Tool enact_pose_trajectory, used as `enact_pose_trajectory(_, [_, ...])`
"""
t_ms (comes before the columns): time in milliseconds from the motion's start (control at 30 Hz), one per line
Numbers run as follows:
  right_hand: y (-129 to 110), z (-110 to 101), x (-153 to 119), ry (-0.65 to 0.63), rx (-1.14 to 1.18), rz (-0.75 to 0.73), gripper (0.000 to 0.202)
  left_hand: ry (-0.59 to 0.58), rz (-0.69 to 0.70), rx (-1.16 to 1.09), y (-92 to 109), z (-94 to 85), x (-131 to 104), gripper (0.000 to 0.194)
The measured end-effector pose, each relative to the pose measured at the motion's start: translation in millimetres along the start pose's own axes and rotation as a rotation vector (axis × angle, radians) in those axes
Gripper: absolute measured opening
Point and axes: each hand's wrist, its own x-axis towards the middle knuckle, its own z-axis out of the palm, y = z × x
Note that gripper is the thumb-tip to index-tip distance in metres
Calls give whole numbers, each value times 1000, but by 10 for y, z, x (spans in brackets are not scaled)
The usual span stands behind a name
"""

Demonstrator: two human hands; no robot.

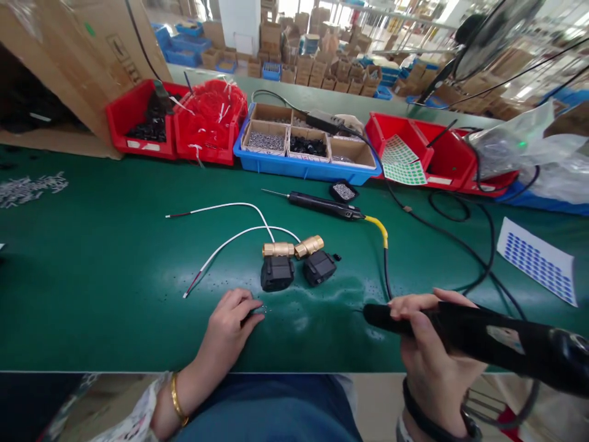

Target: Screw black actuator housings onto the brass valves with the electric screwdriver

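Note:
My right hand [432,331] is wrapped round a black electric screwdriver [488,334], its tip pointing left above the green mat. Low over the mat, my left hand [234,319] has thumb and forefinger bent together around tiny shiny screws [264,309], partly hidden by the fingertips. Just beyond my hands lie two brass valves, the left valve [278,249] and the right valve [309,246], each joined to a black housing, the left housing [277,273] and the right housing [319,268]. White cables [239,233] run from them to the left.
A second electric screwdriver [324,205] lies farther back, beside a small black tray of screws [343,191]. Behind stand red bins [205,123] and a blue tray [299,166] with cardboard compartments. Black cords [460,245] and a blue-dotted sticker sheet [536,261] lie at right.

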Motion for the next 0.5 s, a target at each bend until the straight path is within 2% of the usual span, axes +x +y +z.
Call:
enact_pose_trajectory(200, [16, 3, -20, 6, -9, -2, 42, -12, -31, 21, 85, 45, 43, 15])
enact_pose_trajectory(333, [27, -22, -26, 10, -8, -17, 41, -36, -70, -45, 80, 25, 71, 17])
enact_pose_trajectory(400, [36, -37, -21, 2, -8, -28, 40, -9, -140, -154, 80, -28, 104, 15])
enact_pose_trajectory(500, [50, -53, -11, -17, -3, -43, 39, 100, -239, -325, 125, -170, 208, 11])
